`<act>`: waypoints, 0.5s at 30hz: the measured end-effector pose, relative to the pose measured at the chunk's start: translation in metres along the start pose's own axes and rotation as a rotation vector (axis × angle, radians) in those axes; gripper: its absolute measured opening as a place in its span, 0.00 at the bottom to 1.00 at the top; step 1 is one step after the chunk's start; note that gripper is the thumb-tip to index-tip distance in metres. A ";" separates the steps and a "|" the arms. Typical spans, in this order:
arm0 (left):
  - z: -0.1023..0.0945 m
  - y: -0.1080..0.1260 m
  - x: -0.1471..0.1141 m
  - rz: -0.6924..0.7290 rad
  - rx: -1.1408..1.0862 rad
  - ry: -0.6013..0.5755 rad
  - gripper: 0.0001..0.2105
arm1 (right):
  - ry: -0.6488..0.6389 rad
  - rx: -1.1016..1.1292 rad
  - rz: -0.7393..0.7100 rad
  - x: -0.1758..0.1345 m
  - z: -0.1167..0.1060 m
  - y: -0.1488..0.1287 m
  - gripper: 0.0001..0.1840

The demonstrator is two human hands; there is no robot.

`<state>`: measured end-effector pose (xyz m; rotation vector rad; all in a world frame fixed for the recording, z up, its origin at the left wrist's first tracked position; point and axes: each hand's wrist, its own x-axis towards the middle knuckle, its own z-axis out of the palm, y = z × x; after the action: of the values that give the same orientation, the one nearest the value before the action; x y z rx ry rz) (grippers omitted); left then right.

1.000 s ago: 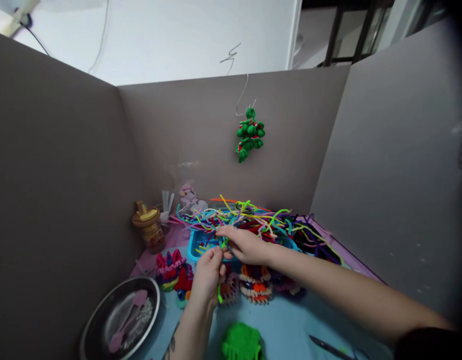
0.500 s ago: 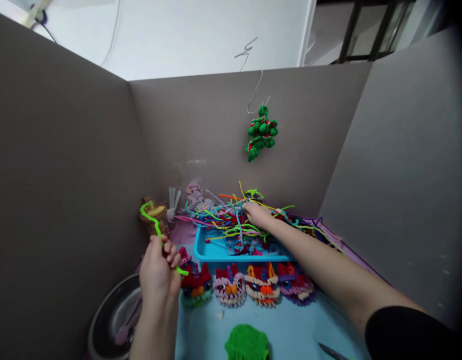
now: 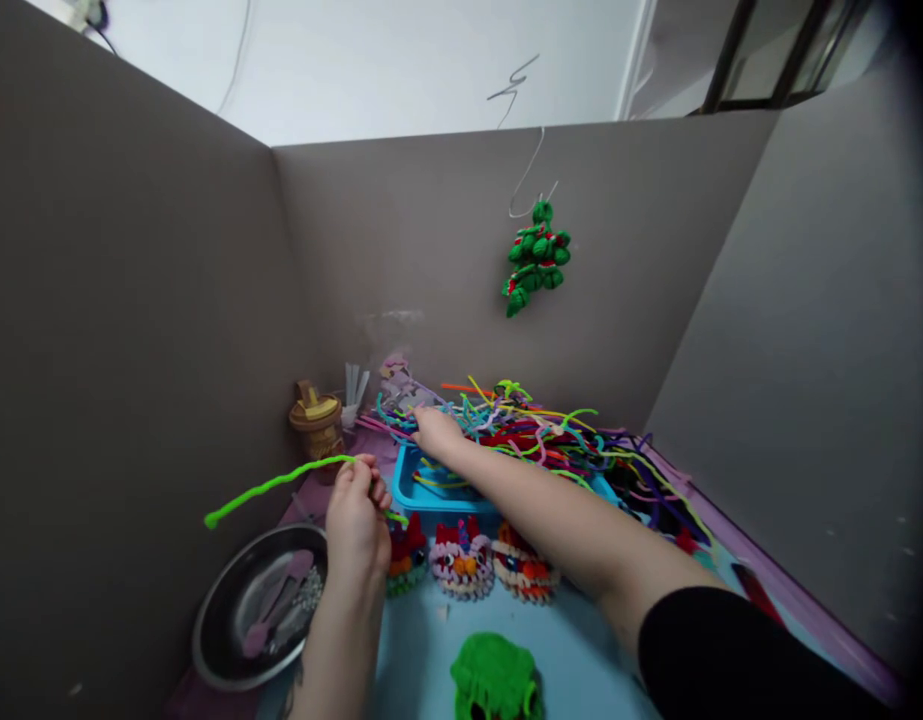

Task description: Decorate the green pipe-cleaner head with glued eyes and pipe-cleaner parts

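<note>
My left hand is closed around a bright lime-green pipe cleaner. Its long end sticks out to the left and a short end shows at the right of the fist. My right hand reaches over the left end of a heap of coloured pipe cleaners, with thumb and forefinger apart. Whether its fingertips touch a strand is hard to see. Under the heap lies a blue tray, partly covered by my right forearm. A fuzzy green piece rests on the light-blue mat in front.
Lion-like pipe-cleaner faces stand in a row before the tray. At left is a metal bowl holding pink tools and small beads, with a brown cup behind it. A green ornament hangs on the back panel; grey panels enclose the table.
My right hand has moved left across the heap. My left hand has shifted right, and its lime-green pipe cleaner has swung from upright to pointing left. The view has shifted slightly.
</note>
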<state>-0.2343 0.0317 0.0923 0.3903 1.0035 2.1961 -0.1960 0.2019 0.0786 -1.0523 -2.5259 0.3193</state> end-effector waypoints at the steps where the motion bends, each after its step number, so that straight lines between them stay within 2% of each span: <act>1: 0.000 0.000 0.000 0.008 0.001 0.013 0.12 | 0.003 -0.002 0.045 0.003 0.005 0.002 0.16; 5: -0.002 -0.001 0.002 -0.009 0.025 0.003 0.14 | 0.050 0.036 0.162 0.008 0.006 0.011 0.08; 8: -0.004 -0.009 0.004 -0.085 0.089 -0.075 0.17 | 0.124 0.084 0.136 -0.003 -0.006 0.012 0.15; 11: -0.004 -0.023 0.004 -0.138 0.200 -0.123 0.22 | 0.155 0.134 0.006 -0.030 -0.013 0.005 0.19; 15: -0.006 -0.041 0.007 -0.153 0.217 -0.108 0.24 | 0.092 0.122 -0.292 -0.072 -0.009 -0.009 0.13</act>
<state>-0.2234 0.0524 0.0575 0.5077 1.1761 1.9162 -0.1512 0.1440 0.0713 -0.6262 -2.4967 0.3282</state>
